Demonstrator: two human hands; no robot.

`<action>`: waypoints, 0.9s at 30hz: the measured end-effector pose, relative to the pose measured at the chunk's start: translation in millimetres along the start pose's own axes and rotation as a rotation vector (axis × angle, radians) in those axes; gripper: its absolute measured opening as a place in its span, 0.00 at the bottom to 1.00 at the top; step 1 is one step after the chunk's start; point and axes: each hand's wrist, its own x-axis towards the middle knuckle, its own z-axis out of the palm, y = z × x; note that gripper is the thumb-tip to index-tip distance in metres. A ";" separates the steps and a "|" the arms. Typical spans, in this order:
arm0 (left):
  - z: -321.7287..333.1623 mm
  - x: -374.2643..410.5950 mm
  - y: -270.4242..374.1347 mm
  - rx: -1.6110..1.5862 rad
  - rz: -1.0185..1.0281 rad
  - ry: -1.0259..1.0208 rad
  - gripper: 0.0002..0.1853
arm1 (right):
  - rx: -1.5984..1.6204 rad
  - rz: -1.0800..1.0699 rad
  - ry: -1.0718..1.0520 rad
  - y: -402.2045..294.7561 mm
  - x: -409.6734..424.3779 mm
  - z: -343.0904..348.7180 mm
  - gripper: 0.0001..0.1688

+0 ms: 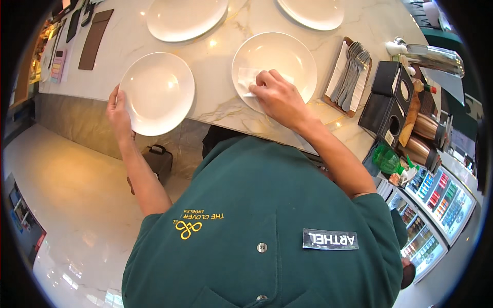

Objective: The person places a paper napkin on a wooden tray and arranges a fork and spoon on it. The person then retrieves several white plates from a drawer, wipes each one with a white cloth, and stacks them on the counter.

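My left hand point(120, 111) grips the left rim of a round white plate point(160, 94), which is held at the counter's front edge. Over a second white plate point(304, 57) on the marble counter, my right hand point(279, 98) pinches a white paper napkin point(248, 77). Part of that napkin lies spread on the plate, and my fingers hide the rest. Farther back are two more white plates, one at the left point(186, 17) and one at the right point(317, 11), both cut off by the picture's top.
Right of the plates, a wooden tray point(329, 90) holds several forks point(352, 73) on a napkin. Beyond it stand black boxes point(385, 81), a glass bottle point(439, 57), copper-coloured flasks point(421, 150) and a green spray bottle point(387, 159). A brown leather case point(95, 40) lies at the left.
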 end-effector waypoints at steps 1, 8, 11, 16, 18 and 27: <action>-3.8 6.6 -2.3 0.031 0.015 0.031 0.18 | -0.020 -0.024 -0.036 -2.6 -1.5 0.4 0.05; -7.3 49.3 1.6 0.322 0.207 0.260 0.17 | -0.118 0.031 -0.034 3.0 9.5 -9.2 0.06; -4.6 62.5 4.4 0.519 0.285 0.318 0.18 | -0.161 0.076 -0.089 -2.4 12.2 -14.6 0.09; -10.8 98.7 -16.0 0.646 0.354 0.417 0.18 | -0.086 0.152 -0.136 -1.2 9.3 -7.1 0.10; -8.6 104.8 -17.7 0.730 0.380 0.449 0.18 | -0.083 0.125 -0.136 -8.7 7.0 -2.4 0.10; 8.8 98.5 9.5 0.975 0.238 0.462 0.16 | 0.006 0.407 -0.268 -8.5 16.6 -10.1 0.13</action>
